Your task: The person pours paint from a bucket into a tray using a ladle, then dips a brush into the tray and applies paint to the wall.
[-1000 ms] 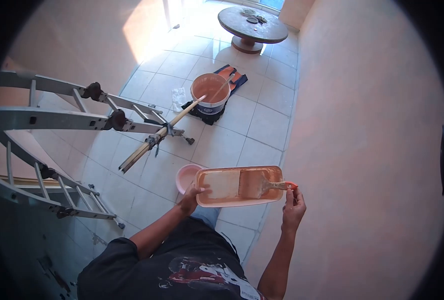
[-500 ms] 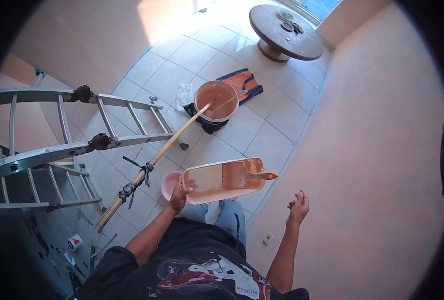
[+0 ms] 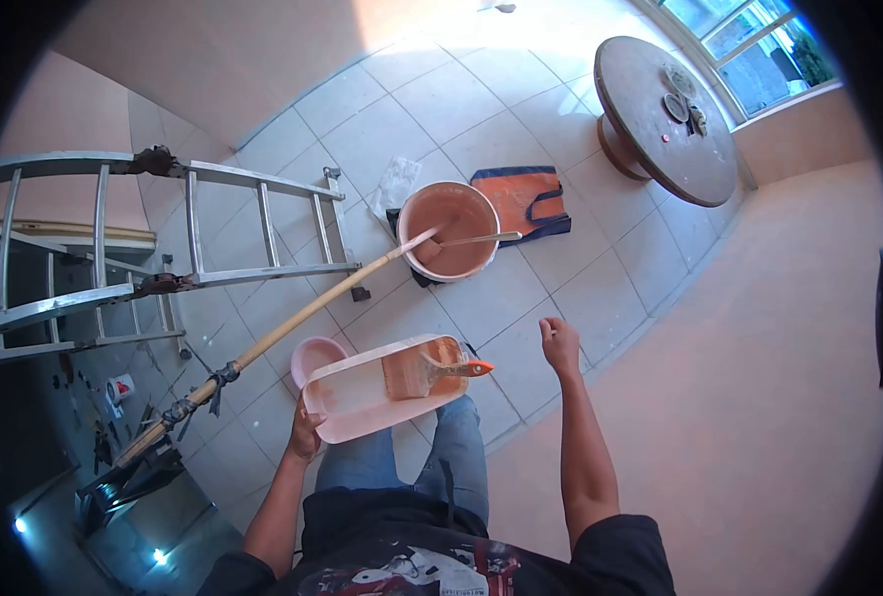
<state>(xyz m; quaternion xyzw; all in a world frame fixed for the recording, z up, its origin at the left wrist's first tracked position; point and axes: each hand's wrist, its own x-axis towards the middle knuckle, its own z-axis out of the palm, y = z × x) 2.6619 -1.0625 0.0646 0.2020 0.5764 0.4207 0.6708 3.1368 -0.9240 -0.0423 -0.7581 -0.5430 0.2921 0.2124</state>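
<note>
My left hand (image 3: 307,429) grips the left end of a pale plastic tray (image 3: 347,402), held above my legs. A wide paintbrush (image 3: 407,375) with an orange handle tip lies in the tray, its handle over the right rim. My right hand (image 3: 559,343) is raised to the right of the tray with fingers curled in; whether it holds anything is too small to tell. Beyond the tray, a bucket (image 3: 471,260) of pinkish paint stands on the floor. A long wooden pole (image 3: 297,320) and a shorter stick (image 3: 481,238) lean in it.
An aluminium ladder (image 3: 263,223) stands at the left. A pink basin (image 3: 312,353) sits on the floor behind the tray. An orange and navy bag (image 3: 516,199) lies beside the bucket. A round table (image 3: 650,119) with small items stands back right, near the window.
The view has turned. The tray in my left hand has moved left, and the brush in it now lies tilted differently. My right hand has risen and its fingers have curled in.
</note>
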